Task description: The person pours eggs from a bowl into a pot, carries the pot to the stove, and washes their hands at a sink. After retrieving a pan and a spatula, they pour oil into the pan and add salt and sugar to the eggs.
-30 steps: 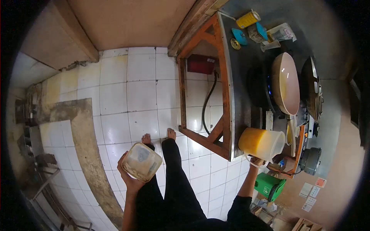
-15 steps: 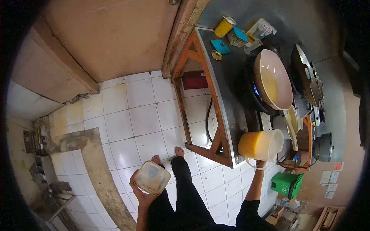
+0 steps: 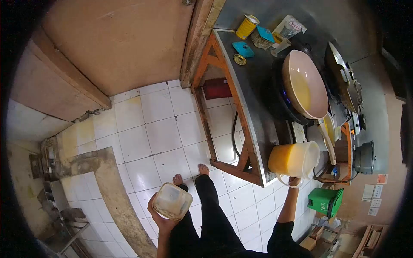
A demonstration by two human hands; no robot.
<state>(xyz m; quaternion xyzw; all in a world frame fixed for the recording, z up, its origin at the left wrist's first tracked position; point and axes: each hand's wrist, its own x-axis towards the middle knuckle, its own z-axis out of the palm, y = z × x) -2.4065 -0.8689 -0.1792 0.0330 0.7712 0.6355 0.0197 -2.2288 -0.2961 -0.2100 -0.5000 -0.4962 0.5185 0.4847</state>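
My left hand (image 3: 161, 217) is wrapped around the side of a squarish, cloudy plastic container (image 3: 173, 201), held low in front of my legs. At the front corner of the counter is a clear plastic jug (image 3: 289, 158) with orange-yellow liquid in it. My right hand (image 3: 294, 182) is closed at the jug's handle, its fingers mostly hidden behind the jug. Beyond the jug, a pink frying pan (image 3: 316, 92) with a pool of yellow oil sits on the burner, its pale handle (image 3: 328, 144) pointing toward me.
A yellow can (image 3: 247, 27), a teal-lidded jar (image 3: 263, 38) and a clear packet (image 3: 290, 28) stand at the counter's (image 3: 245, 77) far end. A dark wok (image 3: 342, 79) is behind the pan. A green bin (image 3: 323, 201) stands on the tiled floor (image 3: 165, 142) to the right.
The view has shifted slightly. Both hands keep their holds on the container and the jug, with little other movement.
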